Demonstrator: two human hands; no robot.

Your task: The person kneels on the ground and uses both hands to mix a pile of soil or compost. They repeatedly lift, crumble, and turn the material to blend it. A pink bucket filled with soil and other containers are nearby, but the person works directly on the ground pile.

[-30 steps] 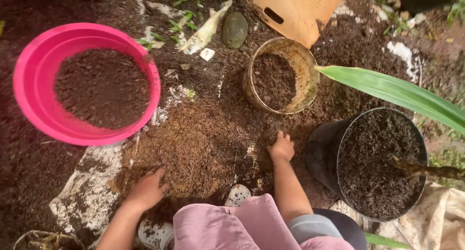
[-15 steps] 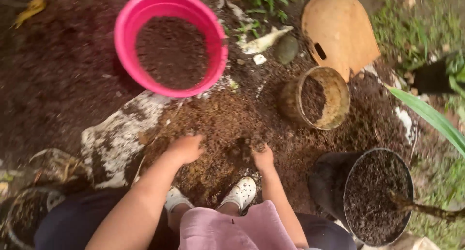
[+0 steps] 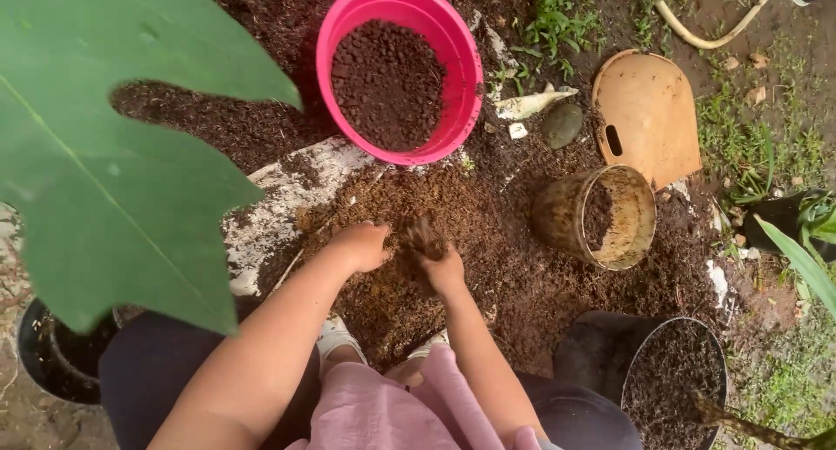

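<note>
Right hand (image 3: 440,263) cupped, lifting a clump of the brown soil pile (image 3: 453,232); left hand (image 3: 361,245) curled, pressed into same pile on ground. Pink basin (image 3: 466,75) w/ dark soil behind; tan bucket (image 3: 640,232) right, black pot (image 3: 601,345) nearer.

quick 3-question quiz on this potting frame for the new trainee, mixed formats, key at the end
1. True or false: the pink basin holds dark soil.
2. Multiple choice: what do the left hand and right hand rest on? A) the tan board B) the brown soil pile C) the black pot
3. Fill in: the muddy tub right of the hands lies tipped on its ____.

Key:
1. True.
2. B, the brown soil pile. The right hand has a clump of it on its fingers. The tan board and black pot are untouched.
3. Side; its opening faces right.
</note>
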